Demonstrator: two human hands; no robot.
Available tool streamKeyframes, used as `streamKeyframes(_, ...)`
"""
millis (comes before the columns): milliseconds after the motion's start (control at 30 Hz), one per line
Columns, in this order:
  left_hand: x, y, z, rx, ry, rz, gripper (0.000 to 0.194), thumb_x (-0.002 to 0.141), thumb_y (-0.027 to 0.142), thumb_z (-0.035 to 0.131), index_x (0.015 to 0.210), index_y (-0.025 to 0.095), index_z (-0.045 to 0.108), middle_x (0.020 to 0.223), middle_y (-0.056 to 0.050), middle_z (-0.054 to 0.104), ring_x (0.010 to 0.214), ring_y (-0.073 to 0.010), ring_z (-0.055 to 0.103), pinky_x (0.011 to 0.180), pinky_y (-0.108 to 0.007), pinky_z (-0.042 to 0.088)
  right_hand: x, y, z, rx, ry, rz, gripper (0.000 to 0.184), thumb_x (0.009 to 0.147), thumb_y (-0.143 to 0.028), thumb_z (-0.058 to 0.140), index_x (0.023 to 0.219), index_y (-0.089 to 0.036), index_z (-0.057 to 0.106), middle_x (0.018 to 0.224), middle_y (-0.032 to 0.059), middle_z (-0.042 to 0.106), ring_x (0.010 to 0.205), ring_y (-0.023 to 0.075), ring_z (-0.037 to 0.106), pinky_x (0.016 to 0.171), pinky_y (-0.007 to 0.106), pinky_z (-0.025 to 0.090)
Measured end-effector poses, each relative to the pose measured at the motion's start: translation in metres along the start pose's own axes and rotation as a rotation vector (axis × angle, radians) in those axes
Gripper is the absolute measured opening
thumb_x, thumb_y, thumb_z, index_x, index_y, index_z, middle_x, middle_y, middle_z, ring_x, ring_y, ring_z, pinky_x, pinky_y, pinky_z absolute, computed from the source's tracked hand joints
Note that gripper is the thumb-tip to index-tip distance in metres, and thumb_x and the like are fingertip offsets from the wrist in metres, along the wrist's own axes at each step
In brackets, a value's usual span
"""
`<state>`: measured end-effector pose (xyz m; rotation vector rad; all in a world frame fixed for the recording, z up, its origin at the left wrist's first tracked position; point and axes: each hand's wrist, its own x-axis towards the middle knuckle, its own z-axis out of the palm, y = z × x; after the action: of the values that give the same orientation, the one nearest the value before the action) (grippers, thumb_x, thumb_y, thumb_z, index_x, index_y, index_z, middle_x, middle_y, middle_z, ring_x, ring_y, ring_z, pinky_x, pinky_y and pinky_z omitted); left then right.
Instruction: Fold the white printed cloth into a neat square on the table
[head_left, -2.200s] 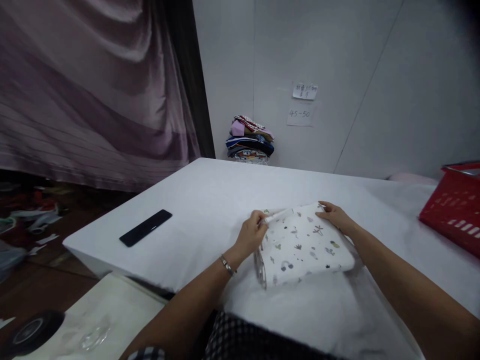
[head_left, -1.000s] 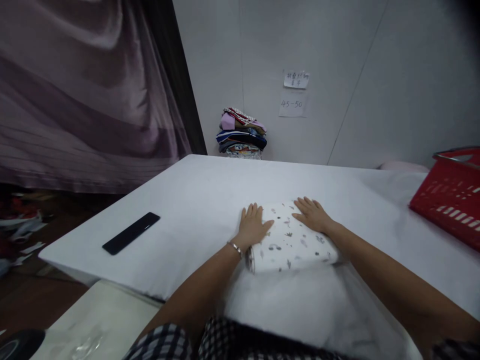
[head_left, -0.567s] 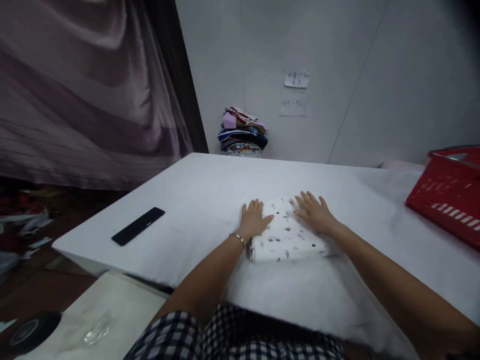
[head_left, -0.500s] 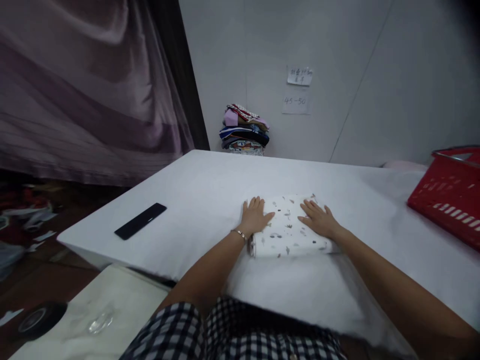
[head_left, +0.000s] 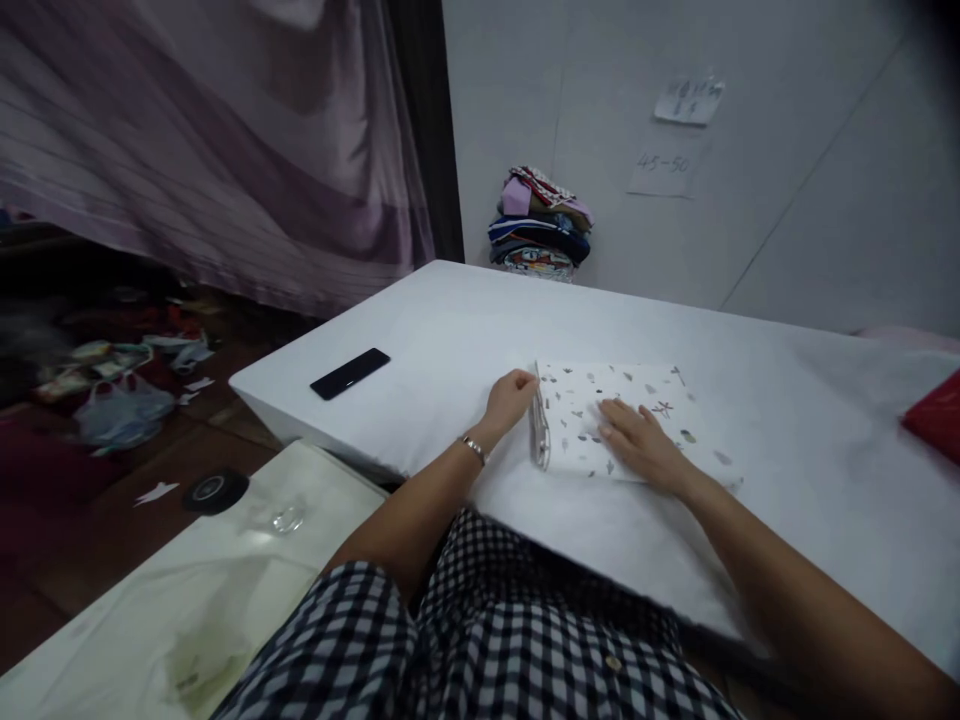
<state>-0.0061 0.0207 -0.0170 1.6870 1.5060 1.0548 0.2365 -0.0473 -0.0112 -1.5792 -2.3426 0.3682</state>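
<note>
A folded white cloth printed with small dark figures lies on the white table, its layered edge showing on the left. At that edge's far corner, my left hand is closed, with its fingertips pinching the fabric. My right hand rests open and flat on top of the cloth, right of its middle. On my left wrist is a metal bracelet.
A black phone lies at the left of the white table. Behind the table stands a stack of folded clothes against the wall. A red basket shows at the right edge. A cream surface adjoins at lower left.
My left hand went from lying flat on the cloth to pinching its left edge. The cloth now looks wider and turned slightly. My view has swung left, shifting everything rightward.
</note>
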Motion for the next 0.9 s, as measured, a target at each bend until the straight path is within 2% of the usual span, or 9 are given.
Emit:
streamKeyframes(67, -0.026, -0.010, -0.003, -0.062, -0.076, -0.053, 0.020, 0.076, 0.033, 0.052, 0.073, 0.016, 0.061, 0.069, -0.001, 0.063, 0.065, -0.0133, 0.057, 0.063, -0.025, 0.045, 0.000, -0.016, 0.004, 0.057, -0.018, -0.052, 0.051, 0.092, -0.047, 0.025, 0.135, -0.023, 0.038, 0.140, 0.0077, 0.040, 0.133, 0.0237, 0.025, 0.108, 0.051, 0.014)
streamKeyframes(133, -0.052, -0.016, -0.002, -0.119, -0.128, -0.070, 0.021, 0.076, 0.035, 0.054, 0.068, 0.016, 0.060, 0.063, 0.001, 0.060, 0.060, -0.0113, 0.054, 0.058, -0.023, 0.043, 0.003, -0.028, 0.007, 0.078, -0.005, -0.076, 0.049, 0.093, -0.045, 0.025, 0.134, -0.022, 0.040, 0.138, 0.0078, 0.042, 0.133, 0.0229, 0.027, 0.108, 0.050, 0.015)
streamKeyframes(233, -0.084, -0.017, -0.001, -0.144, -0.123, -0.068, 0.025, 0.078, 0.038, 0.053, 0.067, 0.017, 0.061, 0.062, 0.002, 0.059, 0.059, -0.0105, 0.053, 0.057, -0.022, 0.041, 0.009, -0.041, 0.010, 0.098, -0.011, -0.121, 0.047, 0.093, -0.043, 0.026, 0.131, -0.023, 0.043, 0.135, 0.0071, 0.047, 0.129, 0.0213, 0.034, 0.107, 0.047, 0.022)
streamKeyframes(300, -0.098, -0.013, -0.003, -0.126, -0.097, -0.035, 0.023, 0.079, 0.037, 0.053, 0.073, 0.018, 0.064, 0.070, 0.001, 0.061, 0.064, -0.0109, 0.054, 0.061, -0.022, 0.043, 0.010, -0.047, 0.015, 0.091, -0.026, -0.148, 0.044, 0.093, -0.041, 0.027, 0.130, -0.024, 0.044, 0.132, 0.0063, 0.050, 0.127, 0.0209, 0.038, 0.106, 0.046, 0.026)
streamKeyframes(400, -0.108, -0.008, -0.007, -0.077, -0.098, 0.023, 0.020, 0.078, 0.035, 0.056, 0.088, 0.021, 0.066, 0.083, 0.001, 0.062, 0.070, -0.0109, 0.055, 0.067, -0.023, 0.045, 0.009, -0.050, 0.024, 0.064, -0.004, -0.146, 0.042, 0.093, -0.039, 0.030, 0.129, -0.024, 0.047, 0.131, 0.0060, 0.051, 0.126, 0.0219, 0.039, 0.105, 0.047, 0.028)
streamKeyframes(500, -0.113, -0.003, -0.008, -0.010, -0.118, 0.058, 0.020, 0.077, 0.036, 0.058, 0.088, 0.021, 0.065, 0.081, 0.000, 0.060, 0.070, -0.0114, 0.054, 0.067, -0.024, 0.044, 0.006, -0.048, 0.031, 0.068, 0.045, -0.156, 0.041, 0.093, -0.039, 0.031, 0.128, -0.025, 0.048, 0.132, 0.0049, 0.050, 0.126, 0.0217, 0.039, 0.105, 0.046, 0.029)
streamKeyframes(633, -0.117, 0.003, -0.003, -0.031, -0.072, 0.112, 0.017, 0.078, 0.031, 0.058, 0.092, 0.021, 0.061, 0.084, 0.000, 0.057, 0.072, -0.0112, 0.053, 0.068, -0.024, 0.045, 0.005, -0.044, 0.035, 0.093, 0.120, -0.172, 0.040, 0.093, -0.038, 0.032, 0.128, -0.026, 0.048, 0.130, 0.0038, 0.053, 0.124, 0.0215, 0.042, 0.103, 0.046, 0.032)
streamKeyframes(800, -0.124, 0.003, 0.003, -0.008, -0.011, 0.019, 0.026, 0.075, 0.034, 0.062, 0.096, 0.021, 0.055, 0.091, 0.000, 0.055, 0.069, -0.0109, 0.051, 0.069, -0.026, 0.045, 0.005, -0.040, 0.039, 0.095, 0.144, -0.197, 0.039, 0.093, -0.037, 0.034, 0.126, -0.025, 0.050, 0.129, 0.0038, 0.053, 0.124, 0.0206, 0.042, 0.103, 0.045, 0.031)
streamKeyframes(900, -0.127, 0.003, 0.004, 0.035, -0.041, 0.030, 0.025, 0.074, 0.037, 0.064, 0.089, 0.020, 0.055, 0.089, 0.000, 0.055, 0.073, -0.0123, 0.052, 0.069, -0.026, 0.044, 0.005, -0.040, 0.041, 0.103, 0.160, -0.202, 0.038, 0.092, -0.036, 0.036, 0.124, -0.025, 0.052, 0.127, 0.0037, 0.055, 0.123, 0.0201, 0.043, 0.103, 0.044, 0.032)
